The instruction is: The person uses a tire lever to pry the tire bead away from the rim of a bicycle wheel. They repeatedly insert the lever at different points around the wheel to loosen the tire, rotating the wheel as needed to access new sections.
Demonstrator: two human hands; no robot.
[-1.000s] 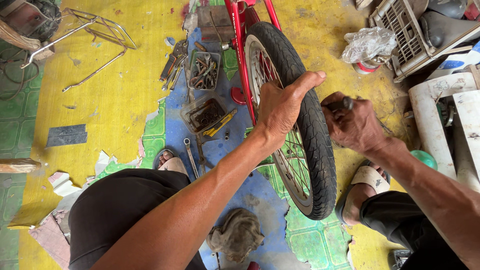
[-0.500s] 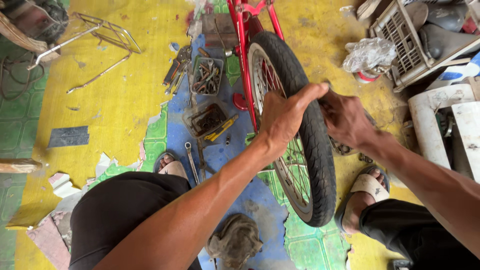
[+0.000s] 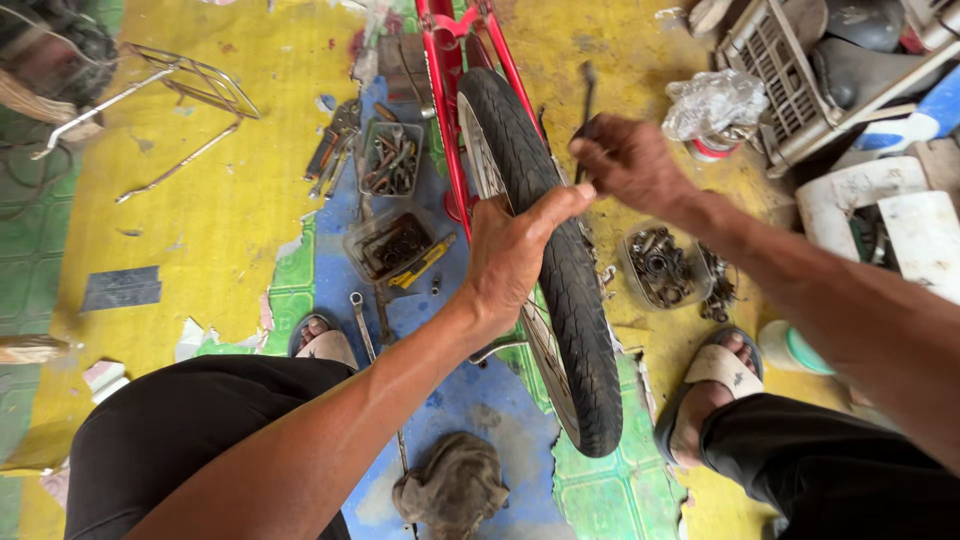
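A black bicycle tyre [image 3: 560, 270] on a spoked wheel stands upright in a red frame [image 3: 447, 70] in the middle of the view. My left hand [image 3: 510, 250] lies over the top of the tyre and grips it, thumb toward the right. My right hand [image 3: 625, 160] is raised just right of the tyre and holds a thin dark metal tool [image 3: 587, 100] that points up and away. My knees in black trousers frame the wheel, with sandalled feet on the floor.
Two trays of small metal parts [image 3: 390, 160] and loose wrenches [image 3: 362, 320] lie left of the wheel. A round tub of bearings and nuts [image 3: 660, 265] sits to the right. A dirty rag [image 3: 455, 485] lies in front. Crates and plastic containers [image 3: 800, 70] crowd the far right.
My right hand lifted off the tyre's right side and moved up and away, now holding the thin tool. My left hand stayed on the tyre. The view shifted slightly.
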